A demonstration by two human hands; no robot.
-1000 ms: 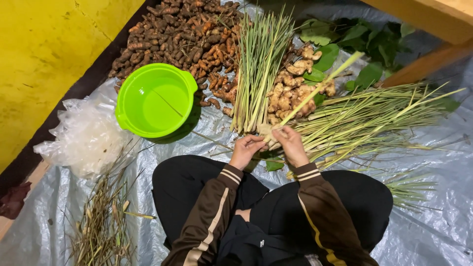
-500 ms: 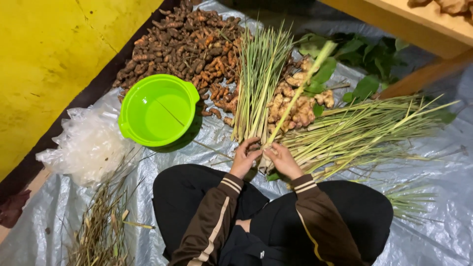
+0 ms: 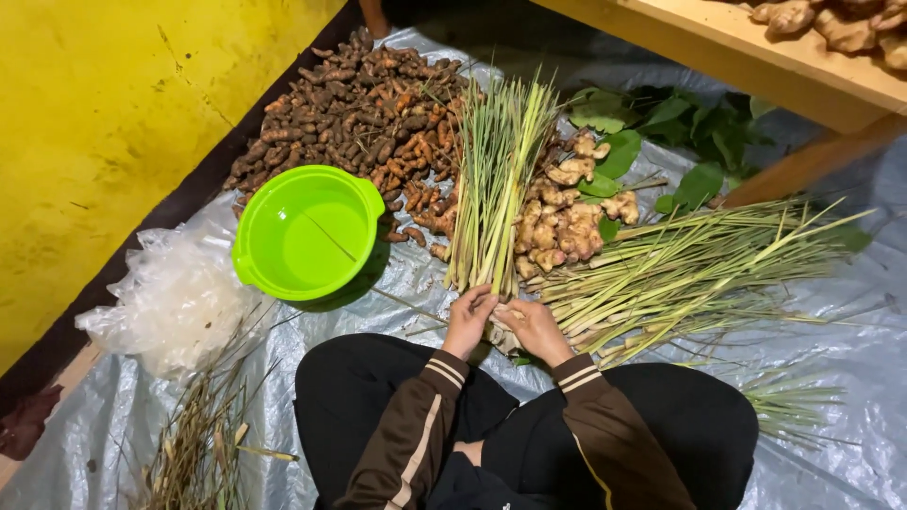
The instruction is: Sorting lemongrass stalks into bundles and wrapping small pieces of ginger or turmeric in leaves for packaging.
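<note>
I sit cross-legged on a grey plastic sheet. My left hand and my right hand meet at the cut ends of a trimmed lemongrass bundle that lies pointing away from me. The fingers of both hands pinch the base of a lemongrass stalk at the bundle's near end. A larger pile of untrimmed lemongrass fans out to the right, its cut ends beside my right hand. Both sleeves are brown with pale stripes.
An empty green plastic basin stands at the left. Behind it lies a heap of turmeric roots; ginger and green leaves lie further right. Clear plastic bags, dry trimmings, a yellow wall and a wooden bench surround me.
My right hand held a single lemongrass stalk raised to the right; it swung left and now lies with the trimmed bundle. Both hands have dropped to the bundle's base.
</note>
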